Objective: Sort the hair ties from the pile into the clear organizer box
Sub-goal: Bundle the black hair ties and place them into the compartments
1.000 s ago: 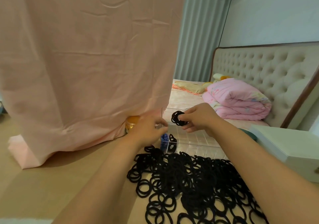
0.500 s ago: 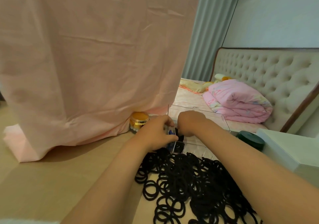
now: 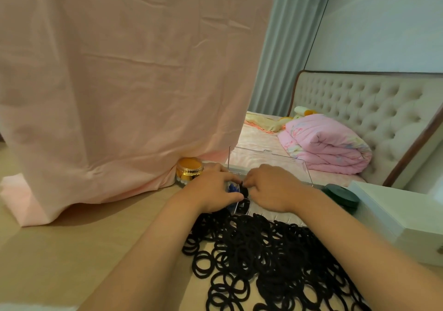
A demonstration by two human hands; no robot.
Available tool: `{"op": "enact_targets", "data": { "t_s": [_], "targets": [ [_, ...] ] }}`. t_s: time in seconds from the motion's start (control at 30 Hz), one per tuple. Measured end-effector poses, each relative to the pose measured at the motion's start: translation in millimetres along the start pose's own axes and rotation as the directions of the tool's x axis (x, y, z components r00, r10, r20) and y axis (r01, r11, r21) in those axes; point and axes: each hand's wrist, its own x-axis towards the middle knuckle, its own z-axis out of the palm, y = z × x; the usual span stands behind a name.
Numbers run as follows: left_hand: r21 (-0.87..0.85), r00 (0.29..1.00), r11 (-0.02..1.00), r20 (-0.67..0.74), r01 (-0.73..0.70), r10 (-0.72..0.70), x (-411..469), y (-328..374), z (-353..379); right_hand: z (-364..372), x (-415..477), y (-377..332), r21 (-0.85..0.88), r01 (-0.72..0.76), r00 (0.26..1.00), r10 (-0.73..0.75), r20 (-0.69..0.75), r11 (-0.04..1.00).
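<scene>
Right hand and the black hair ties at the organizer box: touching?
Touching. Head view: the right hand has its fingertips curled onto the black hair ties, with no gap, just above the organizer box.

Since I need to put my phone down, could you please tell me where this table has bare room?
Bare table lies left of the pile of hair ties, bordered by the pink cloth behind. It is crowded around the organizer box, hemmed by the gold jar, green tin and white box.
</scene>
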Motion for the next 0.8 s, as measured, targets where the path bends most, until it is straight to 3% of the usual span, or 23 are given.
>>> {"op": "enact_targets", "data": {
  "t_s": [0.13,0.33,0.5,0.7,0.8],
  "targets": [
    [0.041,1.000,0.999,-0.004,-0.004,0.004,-0.4,1.5,-0.6,21.4,2.1,-1.8,-0.151,0.067,0.997,-0.062,0.037,0.986],
    [0.055,1.000,0.998,0.021,0.008,-0.009,0.3,1.1,0.5,6.0,1.0,11.6,0.080,-0.005,0.992,0.015,-0.123,0.997],
    [0.062,0.999,0.998,0.038,0.013,-0.016,-1.2,3.7,-1.5,17.9,-4.0,2.1,0.025,0.015,1.000,-0.016,0.025,1.000],
    [0.025,0.998,0.998,-0.024,0.066,-0.065,-11.8,3.6,-15.8,-5.3,-35.7,2.9,0.251,-0.009,0.978,0.061,-0.199,0.968],
    [0.103,0.993,0.988,-0.045,0.117,-0.113,-24.0,2.5,-21.0,-12.9,-56.9,-6.5,0.362,-0.019,0.986,0.077,-0.147,0.932]
  ]
}}
